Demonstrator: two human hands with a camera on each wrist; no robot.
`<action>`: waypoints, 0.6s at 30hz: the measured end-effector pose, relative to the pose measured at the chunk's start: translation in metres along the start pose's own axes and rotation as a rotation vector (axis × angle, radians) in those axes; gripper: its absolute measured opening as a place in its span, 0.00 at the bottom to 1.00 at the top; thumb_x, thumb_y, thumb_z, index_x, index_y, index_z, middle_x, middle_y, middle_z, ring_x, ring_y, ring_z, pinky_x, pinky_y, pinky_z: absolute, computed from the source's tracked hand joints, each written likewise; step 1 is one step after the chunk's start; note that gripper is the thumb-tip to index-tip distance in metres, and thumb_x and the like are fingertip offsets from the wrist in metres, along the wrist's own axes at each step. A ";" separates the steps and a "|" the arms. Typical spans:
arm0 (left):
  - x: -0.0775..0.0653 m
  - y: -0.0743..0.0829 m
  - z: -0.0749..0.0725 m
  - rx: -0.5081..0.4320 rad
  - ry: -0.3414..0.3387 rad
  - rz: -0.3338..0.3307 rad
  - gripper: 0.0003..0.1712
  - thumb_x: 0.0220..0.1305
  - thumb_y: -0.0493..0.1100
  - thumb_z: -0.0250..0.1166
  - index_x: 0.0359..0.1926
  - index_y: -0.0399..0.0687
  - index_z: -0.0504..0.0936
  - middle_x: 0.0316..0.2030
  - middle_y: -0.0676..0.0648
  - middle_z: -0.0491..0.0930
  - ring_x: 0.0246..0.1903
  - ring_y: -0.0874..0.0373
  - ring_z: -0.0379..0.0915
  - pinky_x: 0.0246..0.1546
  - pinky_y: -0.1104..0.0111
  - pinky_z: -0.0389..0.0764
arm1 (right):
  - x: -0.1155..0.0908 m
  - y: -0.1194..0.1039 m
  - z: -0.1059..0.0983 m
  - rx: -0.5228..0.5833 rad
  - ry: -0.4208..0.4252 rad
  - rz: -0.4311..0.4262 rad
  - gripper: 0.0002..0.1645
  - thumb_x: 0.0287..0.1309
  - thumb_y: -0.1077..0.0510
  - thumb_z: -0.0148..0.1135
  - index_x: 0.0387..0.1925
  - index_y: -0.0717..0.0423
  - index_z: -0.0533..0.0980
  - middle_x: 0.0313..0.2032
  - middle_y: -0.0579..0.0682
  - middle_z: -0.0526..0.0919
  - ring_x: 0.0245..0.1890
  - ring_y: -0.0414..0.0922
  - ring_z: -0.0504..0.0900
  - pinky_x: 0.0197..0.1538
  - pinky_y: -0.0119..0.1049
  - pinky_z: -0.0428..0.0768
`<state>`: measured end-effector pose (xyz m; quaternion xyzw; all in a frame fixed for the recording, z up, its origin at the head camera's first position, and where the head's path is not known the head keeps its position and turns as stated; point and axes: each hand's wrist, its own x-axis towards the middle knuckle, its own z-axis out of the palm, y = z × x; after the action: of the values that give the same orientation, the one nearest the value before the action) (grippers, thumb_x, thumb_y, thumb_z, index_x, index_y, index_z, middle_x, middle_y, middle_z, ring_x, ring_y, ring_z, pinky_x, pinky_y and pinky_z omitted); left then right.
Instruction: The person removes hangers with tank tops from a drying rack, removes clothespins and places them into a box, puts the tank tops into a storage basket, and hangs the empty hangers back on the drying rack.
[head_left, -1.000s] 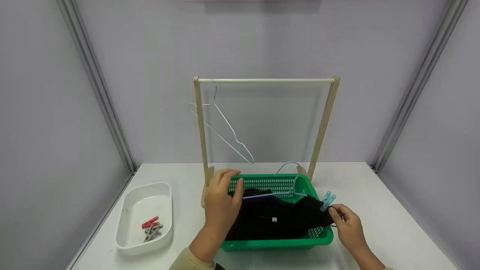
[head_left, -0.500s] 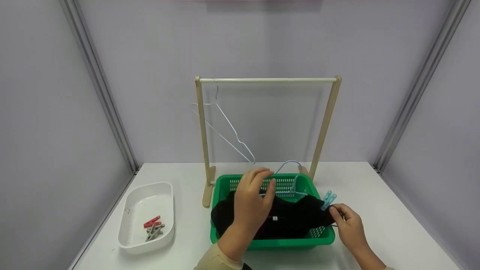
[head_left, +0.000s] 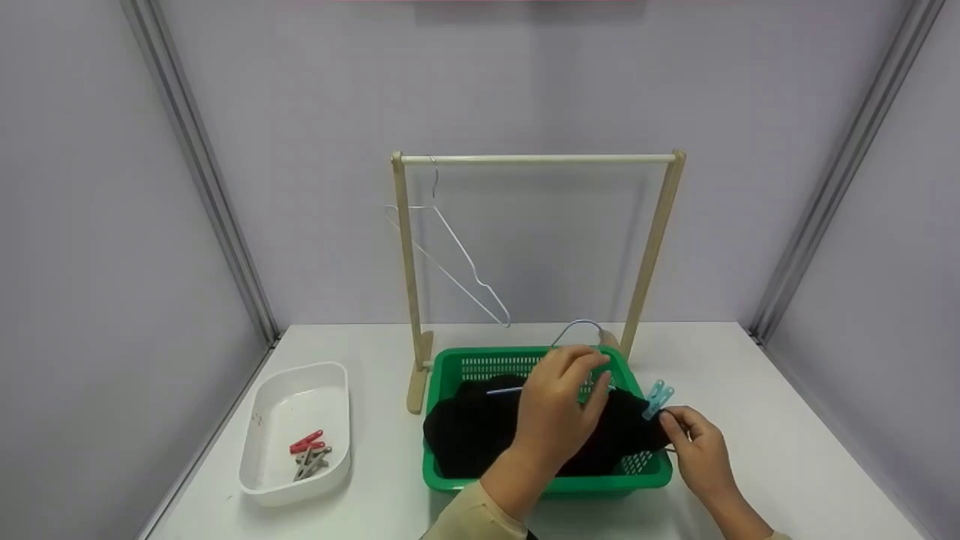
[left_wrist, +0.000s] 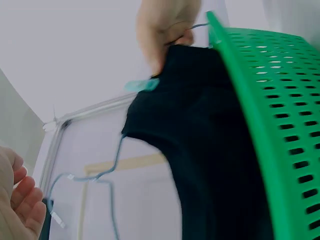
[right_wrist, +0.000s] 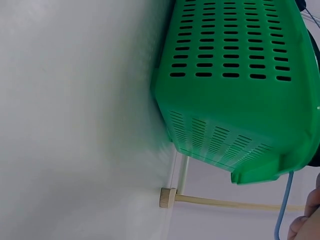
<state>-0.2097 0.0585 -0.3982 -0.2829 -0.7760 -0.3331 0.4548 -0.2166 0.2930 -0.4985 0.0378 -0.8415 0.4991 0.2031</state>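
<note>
Right hand (head_left: 699, 448) pinches black garment (head_left: 474, 433).

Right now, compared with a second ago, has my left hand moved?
Yes, your left hand has moved rightward across the green basket in the head view.

Place type: enclosed panelled booth, in the manner of a lab or test station.
Enclosure: flat grey left panel (head_left: 112, 247), back panel (head_left: 525, 90) and right panel (head_left: 885, 300) bound the workspace on three sides.
Metal profiles (head_left: 201, 172): straight, one at each rear corner.
Table (head_left: 390, 465): plain white, set between the panels.
Set-up: small clothes rack (head_left: 540, 159), green basket (head_left: 442, 375) and white tray (head_left: 285, 405) share the tabletop.
</note>
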 end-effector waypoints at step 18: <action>-0.007 0.011 0.042 0.049 -0.249 -0.054 0.14 0.69 0.48 0.66 0.53 0.52 0.82 0.54 0.55 0.80 0.55 0.63 0.76 0.59 0.75 0.73 | -0.002 -0.002 0.002 0.005 -0.012 0.001 0.11 0.73 0.57 0.56 0.40 0.60 0.81 0.31 0.46 0.82 0.30 0.38 0.80 0.35 0.29 0.83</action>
<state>-0.2208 0.0971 -0.4168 -0.2899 -0.8418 -0.2884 0.3524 -0.2151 0.2904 -0.4987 0.0410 -0.8415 0.5010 0.1978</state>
